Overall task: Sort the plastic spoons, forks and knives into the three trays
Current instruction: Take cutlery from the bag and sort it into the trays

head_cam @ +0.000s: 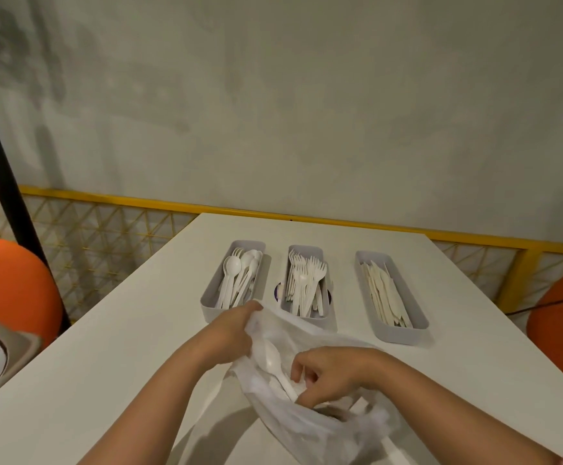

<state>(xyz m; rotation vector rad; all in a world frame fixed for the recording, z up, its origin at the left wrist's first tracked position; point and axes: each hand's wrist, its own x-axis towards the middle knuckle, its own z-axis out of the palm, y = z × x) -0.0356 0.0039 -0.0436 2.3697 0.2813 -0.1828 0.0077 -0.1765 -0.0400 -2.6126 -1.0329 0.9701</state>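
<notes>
Three grey trays stand in a row on the white table (112,357). The left tray (206,305) holds white spoons and at least one fork, the middle tray (324,298) holds forks, the right tray (404,335) holds knives. In front of them lies a clear plastic bag (323,424) with white cutlery inside. My left hand (230,330) grips the bag's rim and holds it apart. My right hand (327,370) reaches into the bag, fingers pinched around the handle of a white spoon (273,362).
Orange round seats stand at the left (8,283) and right (562,323) of the table. A yellow mesh railing (105,229) runs behind the table, below a pale wall. A black post (1,169) rises at the left.
</notes>
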